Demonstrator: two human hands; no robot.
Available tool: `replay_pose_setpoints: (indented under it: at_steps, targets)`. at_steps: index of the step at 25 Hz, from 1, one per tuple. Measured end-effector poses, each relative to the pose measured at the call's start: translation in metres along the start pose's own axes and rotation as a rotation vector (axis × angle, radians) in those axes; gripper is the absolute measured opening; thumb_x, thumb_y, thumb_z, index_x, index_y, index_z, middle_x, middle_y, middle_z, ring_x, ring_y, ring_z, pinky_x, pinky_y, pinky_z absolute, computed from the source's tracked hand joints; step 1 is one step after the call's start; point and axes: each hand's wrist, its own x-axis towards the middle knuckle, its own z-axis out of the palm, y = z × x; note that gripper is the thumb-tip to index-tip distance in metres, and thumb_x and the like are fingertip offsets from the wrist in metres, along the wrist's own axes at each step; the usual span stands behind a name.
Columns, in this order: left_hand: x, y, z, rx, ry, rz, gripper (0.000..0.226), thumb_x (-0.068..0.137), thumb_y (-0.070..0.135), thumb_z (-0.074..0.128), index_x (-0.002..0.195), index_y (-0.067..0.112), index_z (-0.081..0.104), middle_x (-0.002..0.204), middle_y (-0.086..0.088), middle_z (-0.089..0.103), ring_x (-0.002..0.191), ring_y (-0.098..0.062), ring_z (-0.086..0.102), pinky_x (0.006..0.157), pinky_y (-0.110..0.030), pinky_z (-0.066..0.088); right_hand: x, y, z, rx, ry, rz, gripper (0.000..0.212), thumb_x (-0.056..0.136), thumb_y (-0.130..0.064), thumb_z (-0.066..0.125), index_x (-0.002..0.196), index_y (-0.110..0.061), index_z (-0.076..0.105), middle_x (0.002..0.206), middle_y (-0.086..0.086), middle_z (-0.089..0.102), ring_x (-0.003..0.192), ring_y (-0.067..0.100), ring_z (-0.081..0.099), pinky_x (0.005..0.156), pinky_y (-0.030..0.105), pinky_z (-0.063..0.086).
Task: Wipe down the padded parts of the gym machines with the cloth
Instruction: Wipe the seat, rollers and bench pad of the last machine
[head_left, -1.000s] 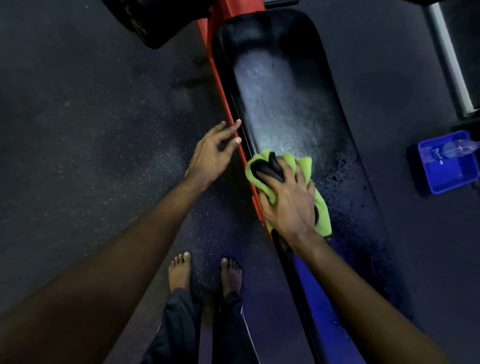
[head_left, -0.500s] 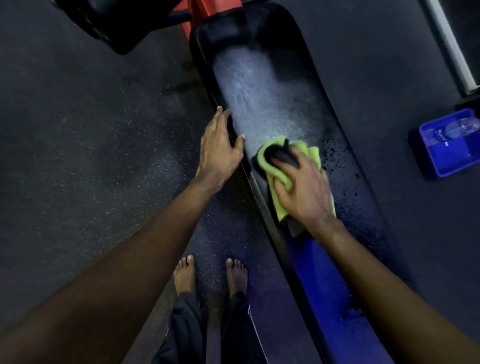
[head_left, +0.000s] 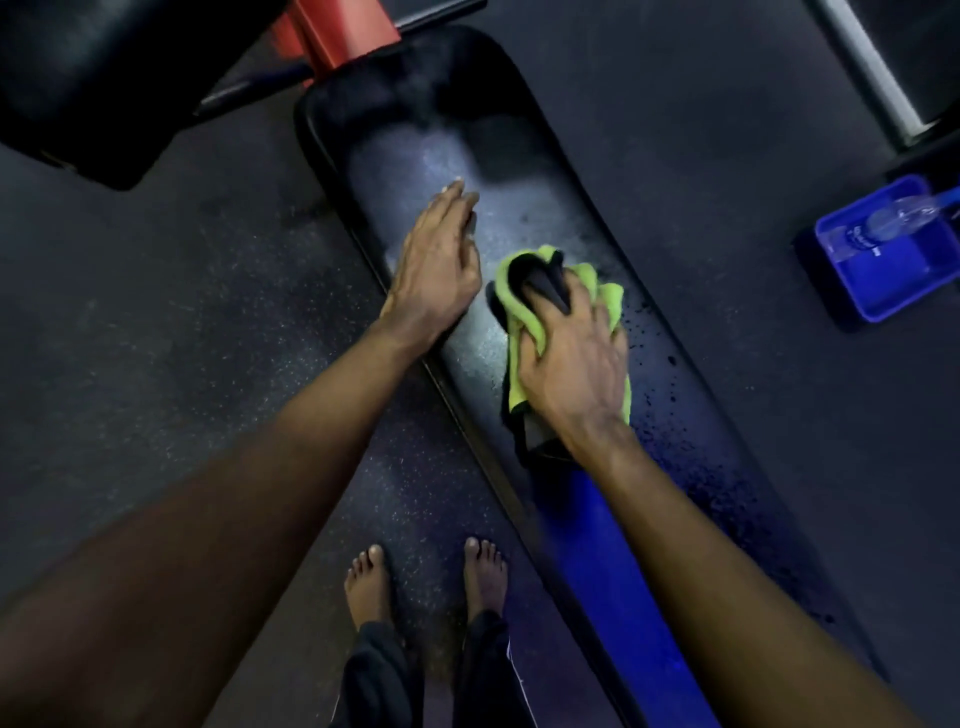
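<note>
head view: my right hand (head_left: 571, 358) is clenched round the bunched green cloth (head_left: 519, 317) and presses it down on the black padded bench (head_left: 519, 218), roughly mid-length and toward the side away from me. my left hand (head_left: 436, 270) lies flat with straight fingers on the pad just beside the cloth, grasping nothing, looks like bracing. progress, my call: mid-wipe on this bench. the middle of the pad shows a pale wet-looking sheen, dark specks run along the far edge by the cloth, the end nearest the red frame (head_left: 337, 36) is too dark to tell clean or not, and the near end reads blue from the light. so the far edge, both ends and probably another pass down the middle are left here. another black pad (head_left: 88, 88) sits at upper left, apart from my hands, likely to be done too; can't tell its state. a blue tub (head_left: 898, 291) with a clear spray bottle (head_left: 898, 218) in it stands on the floor well apart from the bench. my bare feet (head_left: 369, 582) are on the floor beside the bench.
</note>
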Motion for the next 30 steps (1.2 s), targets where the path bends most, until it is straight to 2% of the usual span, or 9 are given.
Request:
replay_pose_setpoints:
  at_steps: [3,6,10,14,18,22,25,27,30]
  targets:
    - [0.045,0.005,-0.002,0.101,-0.108,0.116,0.054,0.097,0.016,0.043,0.147,-0.002,0.044,0.154,-0.021,0.042,0.145,-0.031,0.038,0.123,-0.033,0.021,0.037,0.03,-0.011,0.092,0.053,0.214,0.05,0.096,-0.039,0.052,0.145,-0.034,0.05,0.161,0.003,0.028,0.143,0.035,0.035,0.11,0.06,0.036]
    - [0.081,0.011,0.008,0.208,-0.219,0.257,0.057,0.097,0.019,0.044,0.149,-0.004,0.04,0.155,-0.023,0.04,0.145,-0.034,0.037,0.123,-0.032,0.019,0.029,0.025,-0.008,0.134,0.075,0.275,0.052,0.095,-0.038,0.052,0.147,-0.034,0.048,0.162,0.003,0.028,0.144,0.036,0.033,0.11,0.06,0.035]
    - [0.099,0.0,0.024,0.301,-0.169,0.347,0.054,0.101,0.024,0.041,0.148,-0.003,0.043,0.152,-0.023,0.044,0.143,-0.036,0.04,0.122,-0.043,0.025,0.011,0.024,-0.008,0.16,0.018,0.324,0.053,0.098,-0.041,0.053,0.149,-0.038,0.043,0.165,-0.001,0.023,0.15,0.034,0.024,0.115,0.06,0.03]
    - [0.096,-0.002,0.033,0.332,-0.105,0.363,0.052,0.103,0.025,0.039,0.149,0.002,0.044,0.155,-0.018,0.042,0.144,-0.033,0.039,0.121,-0.044,0.028,0.062,0.016,-0.011,0.137,0.041,0.321,0.049,0.1,-0.042,0.053,0.148,-0.032,0.047,0.163,0.005,0.027,0.151,0.038,0.021,0.115,0.063,0.025]
    - [0.095,-0.001,0.03,0.313,-0.085,0.354,0.05,0.103,0.023,0.043,0.149,0.004,0.044,0.156,-0.016,0.042,0.146,-0.029,0.036,0.123,-0.037,0.024,0.116,0.008,-0.021,0.185,0.019,0.283,0.05,0.099,-0.046,0.054,0.146,-0.032,0.049,0.158,0.005,0.034,0.143,0.036,0.033,0.108,0.058,0.034]
    - [0.093,0.006,0.029,0.344,-0.108,0.316,0.052,0.104,0.028,0.043,0.152,0.009,0.041,0.158,-0.012,0.039,0.148,-0.026,0.032,0.123,-0.037,0.023,0.074,0.041,-0.021,0.269,0.052,0.372,0.051,0.098,-0.047,0.052,0.147,-0.035,0.049,0.158,0.004,0.036,0.139,0.032,0.04,0.105,0.054,0.04]
    - [0.094,0.01,0.027,0.438,-0.177,0.289,0.055,0.105,0.04,0.041,0.157,0.023,0.033,0.162,-0.01,0.031,0.149,-0.025,0.027,0.122,-0.036,0.018,0.05,0.052,-0.019,0.267,0.035,0.486,0.051,0.096,-0.045,0.052,0.146,-0.033,0.05,0.157,0.005,0.037,0.14,0.034,0.039,0.106,0.057,0.039]
    - [0.094,0.01,0.026,0.493,-0.209,0.295,0.055,0.105,0.045,0.038,0.158,0.03,0.03,0.163,-0.011,0.027,0.149,-0.027,0.025,0.121,-0.039,0.018,0.07,0.04,-0.021,0.24,0.006,0.514,0.051,0.097,-0.045,0.053,0.146,-0.031,0.05,0.157,0.007,0.036,0.141,0.036,0.036,0.107,0.058,0.034]
    - [0.094,0.009,0.028,0.479,-0.199,0.299,0.056,0.105,0.045,0.033,0.158,0.026,0.03,0.163,-0.011,0.028,0.15,-0.027,0.025,0.122,-0.039,0.019,0.117,0.015,-0.029,0.261,-0.002,0.431,0.046,0.097,-0.042,0.056,0.141,-0.029,0.054,0.153,0.008,0.041,0.14,0.036,0.037,0.105,0.057,0.034]
